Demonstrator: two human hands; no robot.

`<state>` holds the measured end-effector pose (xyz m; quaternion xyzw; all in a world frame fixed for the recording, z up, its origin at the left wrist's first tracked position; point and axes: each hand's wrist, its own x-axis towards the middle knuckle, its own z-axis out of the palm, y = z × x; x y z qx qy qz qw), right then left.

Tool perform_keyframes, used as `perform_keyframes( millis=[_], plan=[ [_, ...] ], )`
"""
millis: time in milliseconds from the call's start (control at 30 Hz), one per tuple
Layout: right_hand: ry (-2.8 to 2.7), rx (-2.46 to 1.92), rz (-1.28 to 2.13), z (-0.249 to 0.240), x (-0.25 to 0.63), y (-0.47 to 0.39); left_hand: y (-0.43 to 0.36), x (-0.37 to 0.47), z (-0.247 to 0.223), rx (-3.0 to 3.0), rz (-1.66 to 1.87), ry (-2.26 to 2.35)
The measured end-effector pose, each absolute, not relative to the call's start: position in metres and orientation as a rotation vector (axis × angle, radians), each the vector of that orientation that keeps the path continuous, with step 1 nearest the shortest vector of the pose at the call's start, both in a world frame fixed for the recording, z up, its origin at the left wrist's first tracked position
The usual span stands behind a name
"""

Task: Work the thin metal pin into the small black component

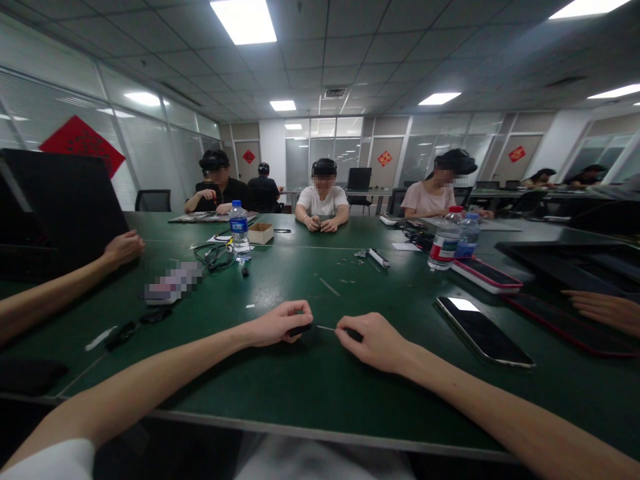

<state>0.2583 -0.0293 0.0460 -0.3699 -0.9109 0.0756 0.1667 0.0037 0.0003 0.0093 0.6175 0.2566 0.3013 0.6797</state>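
Near the middle of the table, my left hand (283, 323) is closed around a small black object (300, 329), mostly covered by the fingers. Just to its right, my right hand (373, 340) pinches a tool with a thin metal shaft (326, 327) and a black part inside the palm; it looks like a small screwdriver. The shaft points left at the black object. Whether its tip touches the object I cannot tell. Both hands are low over the green table (240, 380).
A phone (485, 331) lies right of my right hand. Bottles (443, 247) stand behind it, with another bottle (240, 233) farther left. Small bits and a white cylinder (379, 259) lie ahead. Other people's hands rest at left (125, 248) and right (605, 310).
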Motion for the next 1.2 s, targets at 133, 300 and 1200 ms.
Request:
perform_keyframes(
  millis=[133,300,1200],
  plan=[
    [-2.604,-1.038,0.206,0.0449,0.2584,-0.0288,-0.0002,0.0045,0.0093,1.380,0.687,0.564],
    [-2.602,-1.044,0.162,0.0422,0.2576,-0.0281,0.0012,0.0051,0.0068,1.356,0.692,0.595],
    [-2.607,-1.028,0.189,0.0409,0.2559,-0.0277,-0.0055,0.0098,0.0083,1.525,0.785,0.686]
  ],
)
